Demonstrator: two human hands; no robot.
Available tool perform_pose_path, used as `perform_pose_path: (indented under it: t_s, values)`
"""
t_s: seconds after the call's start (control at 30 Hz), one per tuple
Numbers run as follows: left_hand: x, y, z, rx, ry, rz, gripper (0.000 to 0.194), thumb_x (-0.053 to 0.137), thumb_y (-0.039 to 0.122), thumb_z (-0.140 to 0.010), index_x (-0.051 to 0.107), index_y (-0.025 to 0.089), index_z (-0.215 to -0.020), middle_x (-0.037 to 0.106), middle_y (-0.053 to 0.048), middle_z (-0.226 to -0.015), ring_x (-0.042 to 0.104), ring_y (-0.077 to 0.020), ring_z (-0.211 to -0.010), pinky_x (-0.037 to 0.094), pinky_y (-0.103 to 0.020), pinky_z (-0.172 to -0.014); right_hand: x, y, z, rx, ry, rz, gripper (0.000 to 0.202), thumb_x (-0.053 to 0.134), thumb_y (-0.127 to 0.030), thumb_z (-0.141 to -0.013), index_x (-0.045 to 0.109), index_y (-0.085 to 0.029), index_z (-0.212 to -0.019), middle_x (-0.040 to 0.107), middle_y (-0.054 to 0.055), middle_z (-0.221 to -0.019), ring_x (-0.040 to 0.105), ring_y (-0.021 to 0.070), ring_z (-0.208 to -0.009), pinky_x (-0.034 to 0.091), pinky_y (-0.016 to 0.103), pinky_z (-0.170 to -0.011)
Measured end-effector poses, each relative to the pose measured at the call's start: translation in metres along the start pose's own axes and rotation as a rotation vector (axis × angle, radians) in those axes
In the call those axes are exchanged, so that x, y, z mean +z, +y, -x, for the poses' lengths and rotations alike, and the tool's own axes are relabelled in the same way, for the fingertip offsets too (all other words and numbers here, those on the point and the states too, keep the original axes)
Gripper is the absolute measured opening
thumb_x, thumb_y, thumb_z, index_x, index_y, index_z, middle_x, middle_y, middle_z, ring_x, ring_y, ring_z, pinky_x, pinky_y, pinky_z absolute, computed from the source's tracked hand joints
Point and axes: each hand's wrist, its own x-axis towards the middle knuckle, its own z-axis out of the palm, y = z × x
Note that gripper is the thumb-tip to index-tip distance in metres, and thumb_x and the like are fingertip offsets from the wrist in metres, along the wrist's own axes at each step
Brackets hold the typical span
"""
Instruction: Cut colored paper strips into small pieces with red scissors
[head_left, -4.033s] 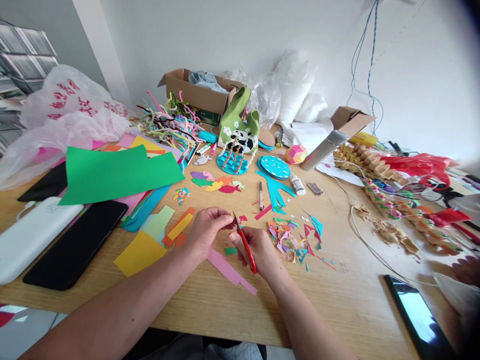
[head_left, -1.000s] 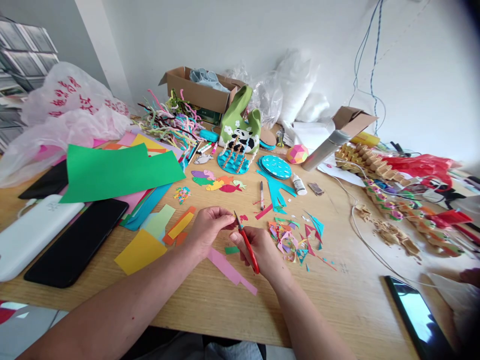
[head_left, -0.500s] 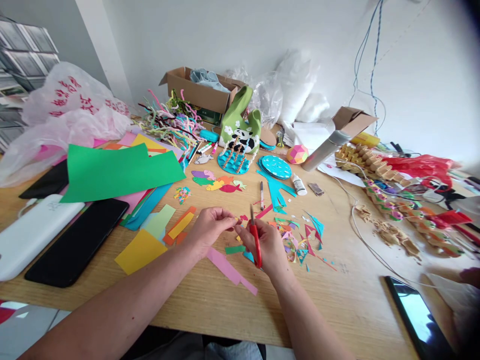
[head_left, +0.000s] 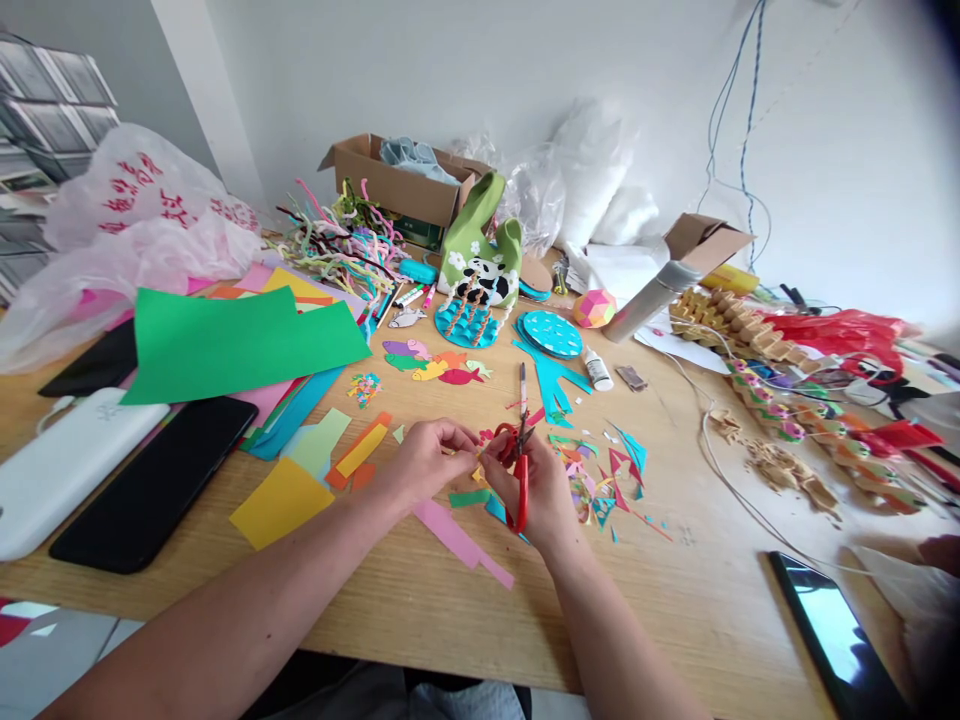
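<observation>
My left hand (head_left: 435, 460) is closed in a pinch, its fingertips meeting those of my right hand. Between them shows a tiny yellow bit of paper (head_left: 481, 455). Around the red-handled scissors (head_left: 522, 492) my right hand (head_left: 549, 500) is closed, with the dark blades angled up and away from me. Under and beside the hands lie a pink paper strip (head_left: 457, 540), a green scrap (head_left: 469, 498) and orange and yellow strips (head_left: 363, 452). Cut-out paper fish (head_left: 430, 368) lie beyond my left hand, next to a small heap of confetti-like bits (head_left: 365, 390).
Paper offcuts (head_left: 600, 475) spread to the right. Farther back are blue discs (head_left: 551, 333), a white glue bottle (head_left: 598, 369), a grey cylinder (head_left: 652, 300) and a green panda bag (head_left: 480, 250). Green sheets (head_left: 240, 345) and a black phone (head_left: 157, 485) lie left; another phone (head_left: 836, 630) lies right.
The scissors have turned in my right hand, so both red loops now show. My hands have shifted slightly. A small pale green scrap now shows beside my left hand.
</observation>
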Motion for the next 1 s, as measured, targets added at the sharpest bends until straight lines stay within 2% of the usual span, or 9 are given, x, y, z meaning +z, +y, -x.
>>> perform_pose_path:
  t_s: [0.23,0.5,0.63,0.73,0.83,0.93,1.0]
  values:
    - [0.000,0.003,0.001,-0.030,-0.051,0.200,0.006,0.065,0.019,-0.062,0.066,0.014,-0.061,0.069,-0.008,-0.083,0.057,-0.0131,-0.064,0.045,-0.028,-0.065,0.002,0.000,-0.001,0.084,-0.030,-0.120,0.017,0.059,-0.032,-0.072,0.047,-0.019,-0.072,0.054,0.001,-0.065,0.051,0.0137,-0.058,0.044,0.024,-0.055]
    - [0.000,0.000,0.000,-0.023,-0.032,0.204,0.004,0.068,0.018,-0.061,0.066,0.014,-0.062,0.068,-0.006,-0.079,0.057,-0.0130,-0.065,0.045,-0.028,-0.066,0.001,0.001,0.001,0.136,-0.022,-0.194,0.020,0.063,-0.033,-0.071,0.049,-0.019,-0.074,0.057,0.001,-0.068,0.053,0.0135,-0.059,0.045,0.024,-0.054]
    - [0.000,-0.001,0.000,-0.028,-0.058,0.301,0.004,0.068,0.017,-0.061,0.067,0.013,-0.061,0.069,-0.007,-0.079,0.059,-0.0135,-0.067,0.047,-0.028,-0.068,0.001,0.005,0.001,0.114,-0.053,-0.196,0.023,0.064,-0.036,-0.074,0.049,-0.019,-0.074,0.055,0.000,-0.066,0.053,0.0131,-0.057,0.044,0.024,-0.054]
    - [-0.002,-0.003,-0.002,-0.060,-0.080,0.437,0.007,0.070,0.019,-0.062,0.068,0.013,-0.064,0.069,-0.006,-0.076,0.061,-0.0142,-0.069,0.048,-0.029,-0.071,0.000,0.005,0.001,0.097,-0.117,-0.164,0.028,0.065,-0.041,-0.078,0.049,-0.019,-0.074,0.055,0.000,-0.064,0.053,0.0137,-0.058,0.043,0.023,-0.053]
    - [-0.006,-0.005,-0.005,-0.083,-0.078,0.545,0.011,0.074,0.021,-0.063,0.069,0.012,-0.067,0.069,-0.006,-0.074,0.062,-0.0143,-0.071,0.048,-0.029,-0.074,-0.002,0.006,0.002,0.086,-0.237,-0.132,0.035,0.061,-0.050,-0.082,0.049,-0.018,-0.074,0.058,0.002,-0.064,0.056,0.0151,-0.059,0.043,0.023,-0.054]
    - [-0.008,-0.007,-0.006,-0.093,-0.087,0.585,0.012,0.075,0.020,-0.063,0.069,0.011,-0.068,0.069,-0.006,-0.074,0.063,-0.0144,-0.072,0.048,-0.029,-0.075,-0.002,0.008,0.004,0.095,-0.354,-0.092,0.042,0.055,-0.058,-0.084,0.051,-0.018,-0.072,0.060,0.003,-0.061,0.058,0.0155,-0.055,0.042,0.023,-0.050]
    - [-0.008,-0.007,-0.006,-0.093,-0.098,0.592,0.011,0.075,0.020,-0.063,0.069,0.011,-0.067,0.069,-0.005,-0.073,0.062,-0.0142,-0.070,0.048,-0.029,-0.073,-0.001,0.010,0.006,0.099,-0.386,-0.033,0.046,0.053,-0.060,-0.084,0.052,-0.017,-0.070,0.061,0.003,-0.057,0.058,0.0151,-0.051,0.041,0.023,-0.047]
